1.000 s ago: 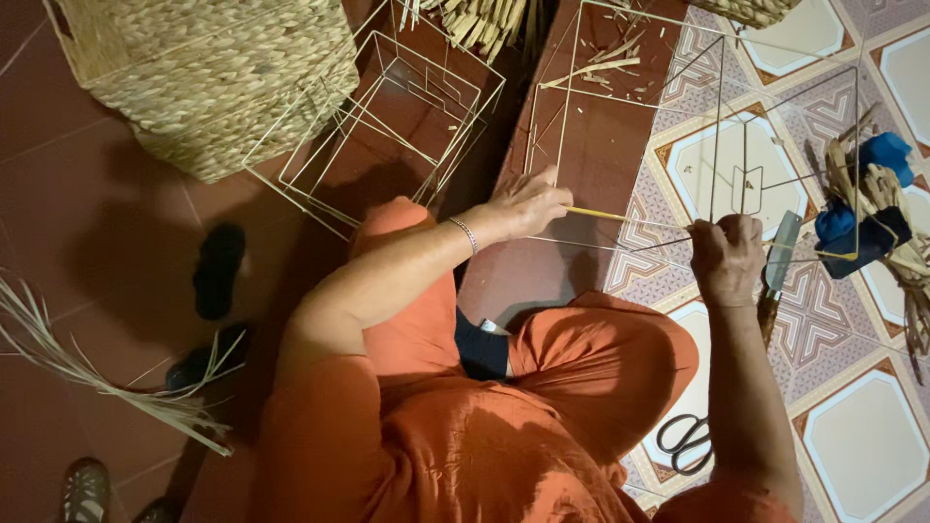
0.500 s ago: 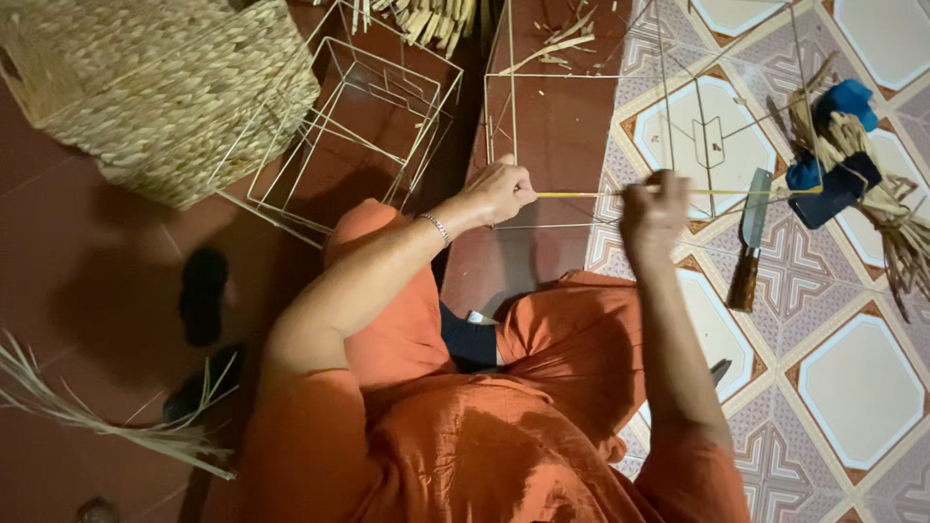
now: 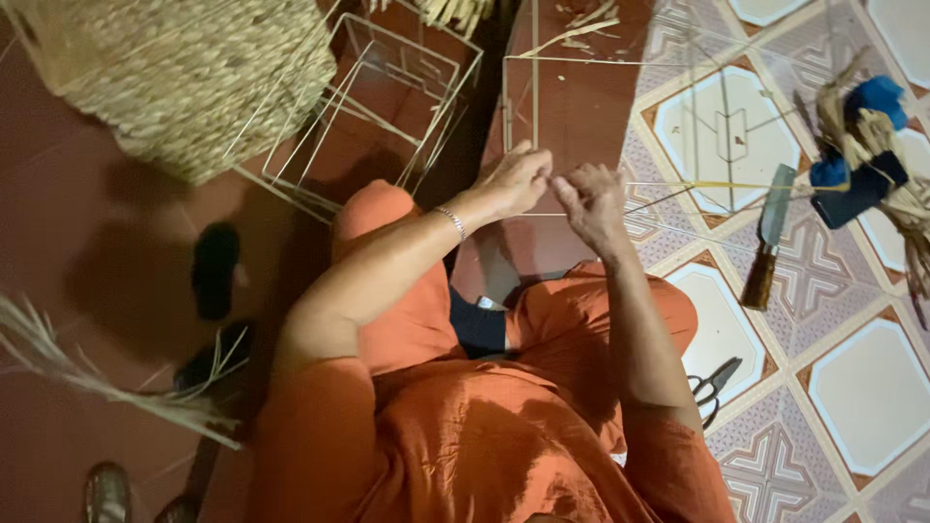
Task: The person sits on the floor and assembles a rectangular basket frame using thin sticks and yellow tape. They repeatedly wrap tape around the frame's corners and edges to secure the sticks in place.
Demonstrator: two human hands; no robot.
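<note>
I sit on the floor in orange clothes. My left hand (image 3: 518, 181) and my right hand (image 3: 591, 199) are close together over a thin wire frame (image 3: 533, 92) that stands in front of my knees. Both hands pinch a yellowish straw strand (image 3: 717, 185) that runs off to the right along the frame. A thin bracelet is on my left wrist.
A woven straw basket (image 3: 184, 77) lies at the upper left, with an empty wire frame (image 3: 387, 107) beside it. A knife with a wooden handle (image 3: 767, 237) and scissors (image 3: 715, 383) lie on the patterned tiles. A straw bundle with blue cloth (image 3: 867, 145) sits at right. Loose straw (image 3: 116, 383) and dark sandals (image 3: 215, 271) are at left.
My right hand has moved left along the strand until it is next to my left hand. The view has shifted a little.
</note>
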